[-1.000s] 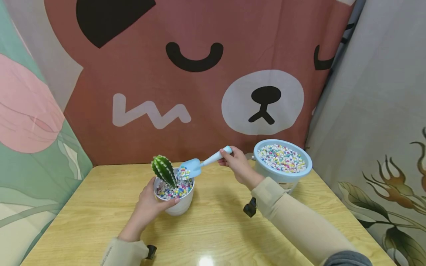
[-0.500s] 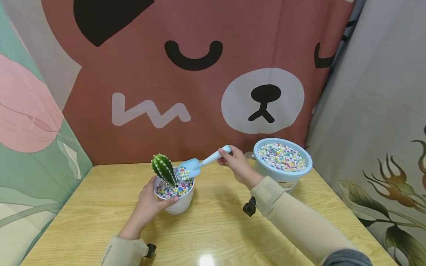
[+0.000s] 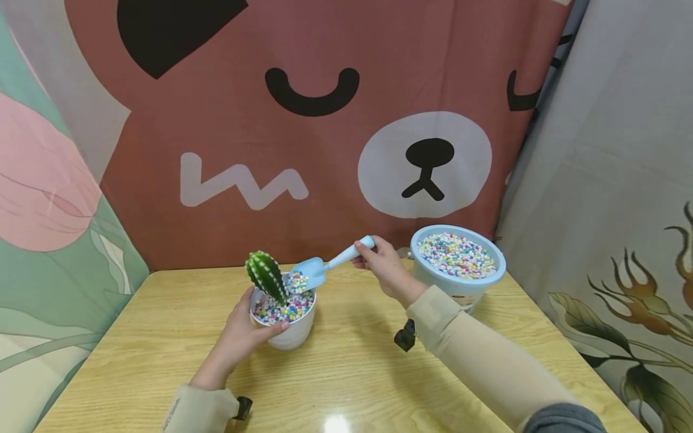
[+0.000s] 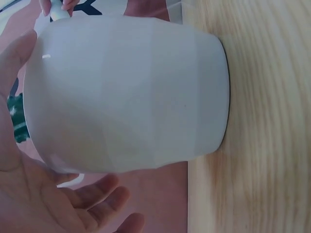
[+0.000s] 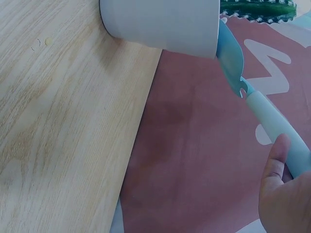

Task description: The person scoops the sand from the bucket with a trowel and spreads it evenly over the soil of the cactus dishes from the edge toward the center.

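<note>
A green cactus (image 3: 265,276) stands, leaning left, in a white flowerpot (image 3: 290,338) filled with multicoloured pebbles (image 3: 278,310). My left hand (image 3: 238,334) grips the pot's left side near the rim, thumb over the front; the left wrist view shows the pot's wall (image 4: 126,97) upright on the table. With my right hand (image 3: 387,270) I hold a light blue toy shovel by its handle (image 5: 274,116). The shovel's blade (image 3: 310,270) tilts down over the pot's right rim, with pebbles at its tip. Its underside and the rim seem to meet in the right wrist view.
Behind my right hand, a light blue bucket (image 3: 433,278) full of the same pebbles stands at the table's back right. The wooden table (image 3: 346,373) ends at a brown bear-print curtain (image 3: 325,234). A grey floral curtain (image 3: 601,180) hangs on the right.
</note>
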